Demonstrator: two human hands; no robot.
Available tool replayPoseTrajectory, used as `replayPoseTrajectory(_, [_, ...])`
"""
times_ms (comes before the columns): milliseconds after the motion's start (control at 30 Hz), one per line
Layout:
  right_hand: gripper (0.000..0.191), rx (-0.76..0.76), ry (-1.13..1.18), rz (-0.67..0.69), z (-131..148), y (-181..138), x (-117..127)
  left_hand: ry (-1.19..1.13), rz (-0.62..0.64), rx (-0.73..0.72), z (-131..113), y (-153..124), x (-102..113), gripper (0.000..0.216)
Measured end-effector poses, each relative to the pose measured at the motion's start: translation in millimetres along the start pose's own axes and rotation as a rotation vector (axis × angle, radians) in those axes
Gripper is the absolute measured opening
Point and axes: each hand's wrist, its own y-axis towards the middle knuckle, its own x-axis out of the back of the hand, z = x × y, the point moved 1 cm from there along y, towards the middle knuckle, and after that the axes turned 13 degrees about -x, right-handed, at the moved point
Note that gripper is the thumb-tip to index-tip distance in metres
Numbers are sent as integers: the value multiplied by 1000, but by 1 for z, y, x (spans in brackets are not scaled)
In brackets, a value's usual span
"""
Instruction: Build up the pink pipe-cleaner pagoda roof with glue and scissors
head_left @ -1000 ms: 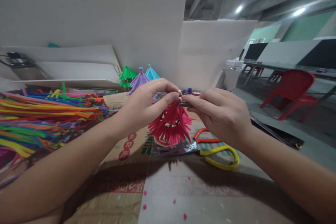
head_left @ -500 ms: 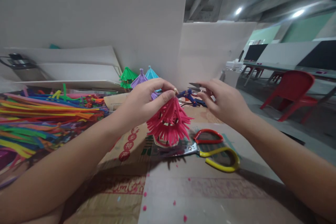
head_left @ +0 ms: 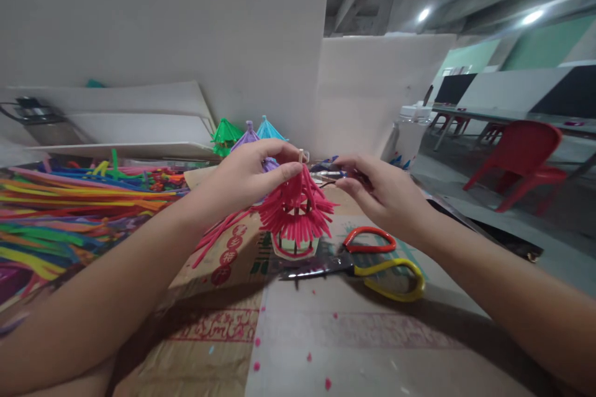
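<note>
My left hand (head_left: 249, 178) pinches the top of a pink pipe-cleaner pavilion (head_left: 297, 211) that stands on the cardboard-covered table (head_left: 326, 335). A short pale stick pokes out above my fingertips. My right hand (head_left: 379, 195) is just right of the pavilion's tip, fingers closed on a small metal tool (head_left: 326, 175) that points toward it. Loose pink pipe cleaners (head_left: 218, 237) lie under my left wrist.
Scissors with red and yellow handles (head_left: 372, 260) lie right of the pavilion. Green, purple and blue pavilions (head_left: 246, 134) stand against white boards behind. A heap of coloured pipe cleaners (head_left: 69, 211) fills the left. A clear jar (head_left: 407, 133) and red chair (head_left: 521, 161) are at right.
My right hand drew away to the right with the metal tool, then came back toward the pavilion's tip. My left hand kept its pinch and tilted the pavilion more upright.
</note>
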Motion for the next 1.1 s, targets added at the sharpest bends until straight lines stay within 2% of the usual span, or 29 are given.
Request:
replayPoseTrajectory(100, [26,131,-88,-58,9,-5,2,24,-61,-40,5,0,4,25])
replayPoseTrajectory(200, [26,166,-109,-86,10,-6,3,130,-72,-129,5,-2,13,17])
replayPoseTrajectory(400, [29,131,-136,-120,-2,-1,5,440,276,-407,-5,-19,15,22])
replayPoseTrajectory(500, [29,117,-136,-149,-5,0,7,598,270,-449,-8,-25,9,21])
replayPoseTrajectory(733, [27,153,-197,-143,-6,1,10,830,235,-478,-12,-26,1,14])
replayPoseTrajectory(900, [25,158,-224,-158,-8,4,14,818,239,-506,-10,-27,-3,11])
replayPoseTrajectory(1033, [25,170,-247,-144,-10,6,20,602,277,-373,-5,-23,7,18])
replayPoseTrajectory(1100, [26,155,-243,-133,-13,9,24,479,197,-223,-1,-21,21,17])
